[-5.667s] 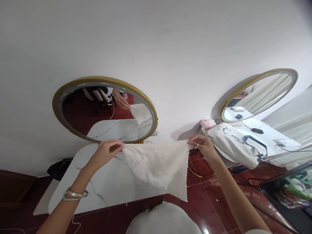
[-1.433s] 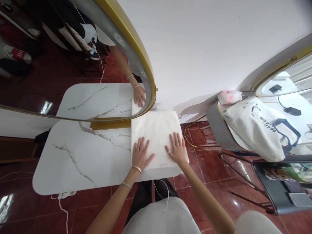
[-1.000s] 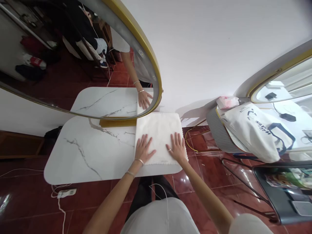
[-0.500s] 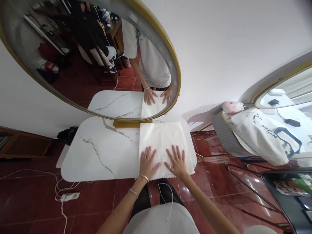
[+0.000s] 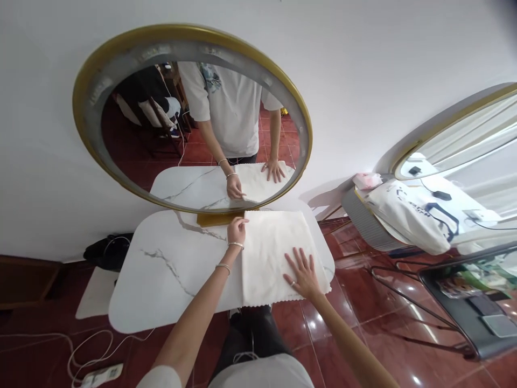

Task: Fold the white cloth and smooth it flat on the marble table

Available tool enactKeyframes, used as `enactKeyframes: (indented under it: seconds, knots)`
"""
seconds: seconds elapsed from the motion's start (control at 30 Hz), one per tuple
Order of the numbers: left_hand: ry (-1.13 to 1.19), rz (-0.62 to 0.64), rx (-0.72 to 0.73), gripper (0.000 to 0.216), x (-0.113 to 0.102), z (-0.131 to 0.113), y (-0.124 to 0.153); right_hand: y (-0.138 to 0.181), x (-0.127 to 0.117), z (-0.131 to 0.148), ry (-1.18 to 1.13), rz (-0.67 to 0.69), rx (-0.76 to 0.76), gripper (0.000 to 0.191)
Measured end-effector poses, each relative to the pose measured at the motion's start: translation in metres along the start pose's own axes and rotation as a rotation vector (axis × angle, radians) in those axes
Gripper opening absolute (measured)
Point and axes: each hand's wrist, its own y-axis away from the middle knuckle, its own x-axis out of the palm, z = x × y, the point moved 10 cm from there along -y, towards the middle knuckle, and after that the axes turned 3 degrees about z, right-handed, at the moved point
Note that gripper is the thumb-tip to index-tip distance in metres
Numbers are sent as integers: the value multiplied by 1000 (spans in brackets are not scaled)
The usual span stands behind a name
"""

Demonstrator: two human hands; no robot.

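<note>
A folded cream-white cloth (image 5: 266,253) with scalloped edges lies on the right part of a white marble-patterned table (image 5: 157,291). At the cloth's far left corner, my left hand (image 5: 236,233) is closed, its thumb and fingers pinching the edge. My right hand (image 5: 304,276) lies flat on the cloth's near right part, fingers spread and a ring on one of them. Two thin bracelets circle my left wrist. In the round gold-framed mirror (image 5: 194,32) both hands and the cloth are reflected.
A white printed tote bag (image 5: 412,215) and a pink-white tissue pack (image 5: 367,180) rest on another table at right. A dark chair (image 5: 452,307) holds several items. Below left are a black bag (image 5: 107,250), cables and a power strip (image 5: 103,375).
My left hand has gone from lying flat on the near left of the cloth to pinching its far left corner. My right hand stays flat on the cloth. The view has shifted.
</note>
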Motion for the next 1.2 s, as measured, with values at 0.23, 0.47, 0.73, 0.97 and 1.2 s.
enactKeyframes:
  seconds: [0.23, 0.47, 0.73, 0.97, 1.2]
  knots:
    - [-81, 94, 245, 45, 54, -65, 30, -9, -1, 8, -54, 20, 33, 62]
    - [-353, 225, 340, 61, 92, -51, 24, -19, 3, 15, -123, -7, 141, 62]
    - [-477, 137, 238, 65, -7, 31, 35, -42, 7, 113, -327, 122, -92, 76]
    - [-507, 119, 304, 53, -14, 26, 31, -56, 0, 163, -426, 169, -51, 75]
    - [-464, 298, 372, 56, 93, -45, 20, -49, 16, 120, -344, 140, 100, 74]
